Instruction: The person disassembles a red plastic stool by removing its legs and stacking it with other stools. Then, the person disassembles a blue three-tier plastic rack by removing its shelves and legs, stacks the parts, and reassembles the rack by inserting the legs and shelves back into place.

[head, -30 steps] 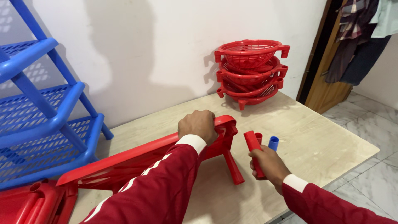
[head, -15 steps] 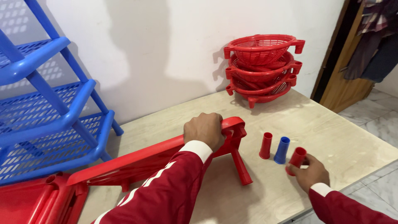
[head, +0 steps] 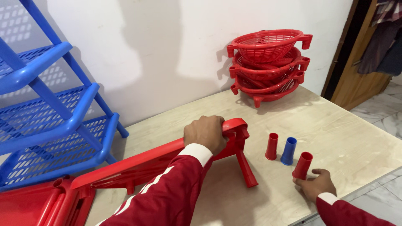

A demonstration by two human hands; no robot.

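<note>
My left hand (head: pixel 206 133) grips the top corner of a red plastic rack shelf (head: pixel 142 161) that lies tilted on the wooden table (head: pixel 335 125), one leg (head: pixel 246 166) pointing down from it. My right hand (head: pixel 315 184) holds the base of a red tube (head: pixel 302 165) standing tilted on the table. Just left of it stand a blue tube (head: pixel 288 150) and another red tube (head: pixel 272 146), both upright and apart from my hands.
A stack of red perforated baskets (head: pixel 268 62) sits at the table's far side against the white wall. A blue plastic rack (head: pixel 46 113) leans at the left. More red rack parts (head: pixel 37 205) lie at the lower left. A wooden door frame (head: pixel 351 67) is at the right.
My right hand has moved down and right, away from the shelf, and set tubes upright on the table. It now holds only the nearest red tube. The left hand keeps its grip.
</note>
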